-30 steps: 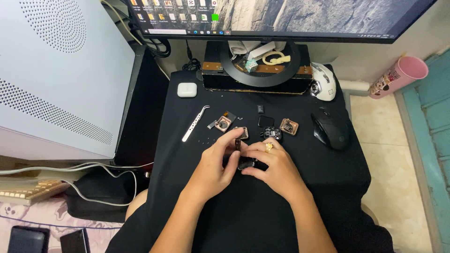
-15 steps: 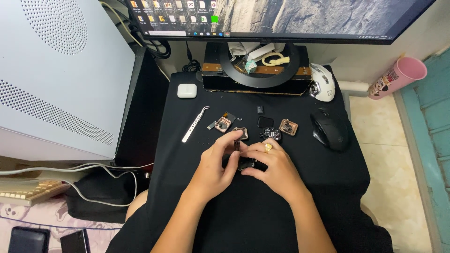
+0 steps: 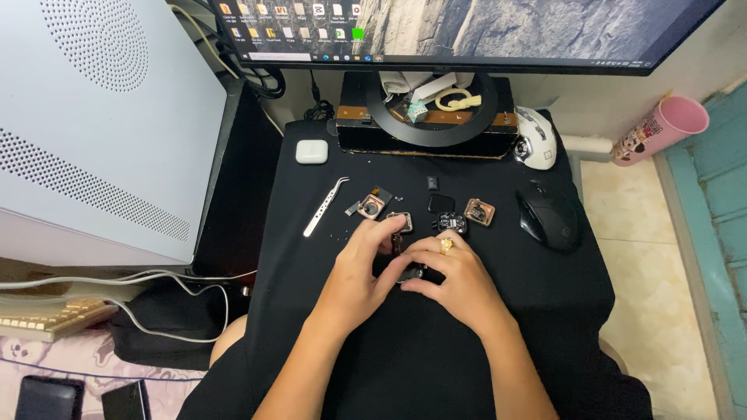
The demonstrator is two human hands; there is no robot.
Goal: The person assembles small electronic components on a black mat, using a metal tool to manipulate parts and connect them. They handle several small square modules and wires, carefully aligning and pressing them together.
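On the black cloth: both hands met over a small dark part, just in front of the row of tiny pieces.
Landmark: the black cloth (image 3: 436,342) covered a small table below the monitor (image 3: 467,31); every place below is told from it.
Left hand: the left hand (image 3: 354,280) lay at the cloth's middle, fingers curled narrow, its fingertips pinching the small dark part (image 3: 406,272) from the left side.
Right hand: the right hand (image 3: 459,284) sat touching the left, with a gold ring (image 3: 447,245) on 1 finger; thumb and forefinger closed tight on the same part from the right.
Held thing: the small dark part stayed between the 2 hands at mid-cloth, mostly hidden by fingers, so its shape could not be told.
Small pieces: 4 little square components lay on the cloth just beyond the fingertips: a copper-toned one (image 3: 372,206), a framed one (image 3: 400,221), a black round one (image 3: 450,223) and a brown one (image 3: 479,211).
Tweezers: silver tweezers (image 3: 324,207) rested on the cloth's left part, slanted, apart from the hands.
Earbud case: a white case (image 3: 311,151) stood near the cloth's far left corner.
Mice: a black mouse (image 3: 547,215) sat at the cloth's right edge; a white mouse (image 3: 535,138) lay beyond it at the far right corner.
Stand: a ring-shaped monitor stand (image 3: 430,117) on a dark box occupied the cloth's far edge.
Beside the cloth: a white computer case (image 3: 101,117) rose to the left; a pink cup (image 3: 661,128) stood off to the right.
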